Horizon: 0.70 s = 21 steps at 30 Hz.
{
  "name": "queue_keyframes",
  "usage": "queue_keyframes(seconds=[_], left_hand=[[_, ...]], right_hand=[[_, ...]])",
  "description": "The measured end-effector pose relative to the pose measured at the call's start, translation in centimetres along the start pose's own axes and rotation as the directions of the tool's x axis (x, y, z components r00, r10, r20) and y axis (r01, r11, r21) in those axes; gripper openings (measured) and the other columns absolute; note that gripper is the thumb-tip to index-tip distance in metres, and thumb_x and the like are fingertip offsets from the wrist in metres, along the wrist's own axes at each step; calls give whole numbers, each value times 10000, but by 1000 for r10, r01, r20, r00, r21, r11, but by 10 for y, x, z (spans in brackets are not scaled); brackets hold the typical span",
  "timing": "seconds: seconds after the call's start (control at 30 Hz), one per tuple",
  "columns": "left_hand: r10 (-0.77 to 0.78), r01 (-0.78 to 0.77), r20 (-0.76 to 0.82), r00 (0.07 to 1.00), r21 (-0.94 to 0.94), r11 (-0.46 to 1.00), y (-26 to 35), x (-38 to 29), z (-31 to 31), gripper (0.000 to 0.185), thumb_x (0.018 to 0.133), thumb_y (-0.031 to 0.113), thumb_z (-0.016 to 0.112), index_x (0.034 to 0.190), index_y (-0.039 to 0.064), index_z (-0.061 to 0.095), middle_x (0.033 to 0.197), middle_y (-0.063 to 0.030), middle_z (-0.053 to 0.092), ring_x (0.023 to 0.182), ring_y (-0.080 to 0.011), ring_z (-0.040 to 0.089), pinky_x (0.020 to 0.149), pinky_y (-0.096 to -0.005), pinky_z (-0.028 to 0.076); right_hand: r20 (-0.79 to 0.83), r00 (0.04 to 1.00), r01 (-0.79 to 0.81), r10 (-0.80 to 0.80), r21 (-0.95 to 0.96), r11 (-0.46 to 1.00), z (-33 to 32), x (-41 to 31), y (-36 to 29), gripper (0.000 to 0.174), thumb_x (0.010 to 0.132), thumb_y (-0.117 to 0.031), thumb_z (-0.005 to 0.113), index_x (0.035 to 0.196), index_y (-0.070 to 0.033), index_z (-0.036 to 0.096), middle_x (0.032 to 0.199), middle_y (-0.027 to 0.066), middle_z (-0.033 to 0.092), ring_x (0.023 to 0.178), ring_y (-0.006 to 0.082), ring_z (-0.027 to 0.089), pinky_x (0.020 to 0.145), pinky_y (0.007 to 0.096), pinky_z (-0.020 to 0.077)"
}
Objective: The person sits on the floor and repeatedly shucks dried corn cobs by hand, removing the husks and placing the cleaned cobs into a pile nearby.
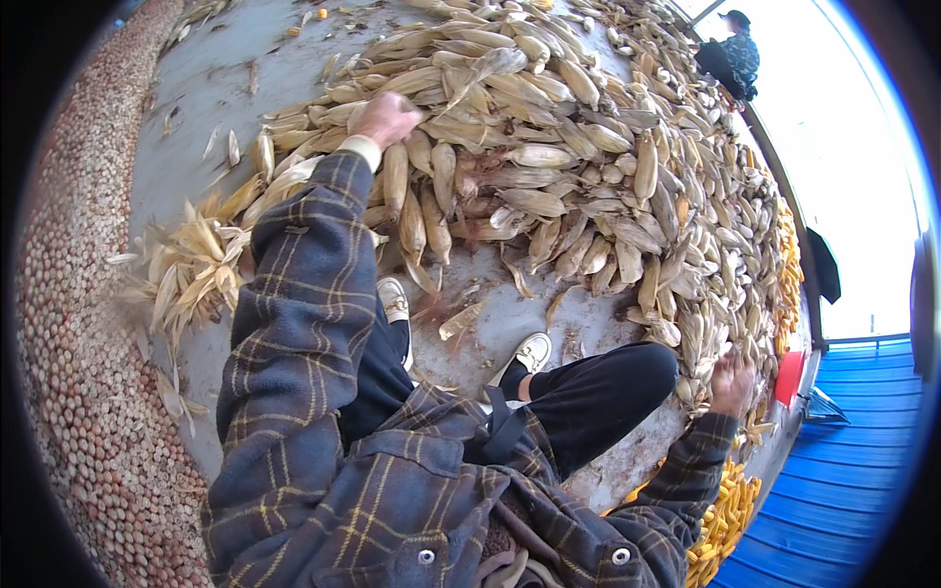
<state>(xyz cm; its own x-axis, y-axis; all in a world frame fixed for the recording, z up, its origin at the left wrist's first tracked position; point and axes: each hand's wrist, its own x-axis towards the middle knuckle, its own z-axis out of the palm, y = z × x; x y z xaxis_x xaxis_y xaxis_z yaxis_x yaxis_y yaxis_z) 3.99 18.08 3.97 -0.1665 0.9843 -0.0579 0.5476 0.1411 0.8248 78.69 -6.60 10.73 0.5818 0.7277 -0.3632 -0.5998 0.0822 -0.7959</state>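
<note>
My left hand [386, 120] is at the left part of a heap of unhusked corn ears [514, 110], fingers curled and partly blurred. It touches or hovers just over the dry husks; whether it holds an ear I cannot tell. An ear in its husk [395, 178] points down just below that hand. Off to the right, my right hand [733, 384] is blurred by motion beside the heap's near right end. What lies in its fingers is not visible. Loose stripped husks [195, 268] form a bunch left of my left sleeve.
Yellow husked ears [724, 522] are piled by my right sleeve, more [787, 279] along the right edge. A red object [789, 378] stands near a blue corrugated surface [853, 456]. A wide band of bare cobs [88, 353] runs along the left. A person [735, 55] is at far right.
</note>
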Motion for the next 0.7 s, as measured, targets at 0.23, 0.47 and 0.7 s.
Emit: queue_keyframes(seconds=[0.23,0.47,0.7], left_hand=[[55,-58,-82,995,-37,998,49,-27,-2,222,872,205,641,983,30,720,751,-43,703,606,-103,657,578,-241,517],[67,-66,10,998,-60,996,38,-11,12,217,878,214,637,919,19,723,728,-24,683,600,-104,655,549,-257,513],[118,-115,59,991,-49,992,50,-3,20,240,912,219,640,993,2,704,795,-52,693,662,-119,673,615,-254,533]], right_hand=[[386,878,-89,282,-448,890,203,-43,152,287,965,-179,552,1180,8,586,880,65,619,663,125,532,532,234,416],[662,534,805,526,-589,-77,302,-55,304,272,906,-221,597,1029,7,678,832,148,702,763,220,675,686,357,534],[670,565,806,481,-573,-149,317,9,458,413,868,-397,587,923,5,666,936,276,673,924,440,644,839,484,510]])
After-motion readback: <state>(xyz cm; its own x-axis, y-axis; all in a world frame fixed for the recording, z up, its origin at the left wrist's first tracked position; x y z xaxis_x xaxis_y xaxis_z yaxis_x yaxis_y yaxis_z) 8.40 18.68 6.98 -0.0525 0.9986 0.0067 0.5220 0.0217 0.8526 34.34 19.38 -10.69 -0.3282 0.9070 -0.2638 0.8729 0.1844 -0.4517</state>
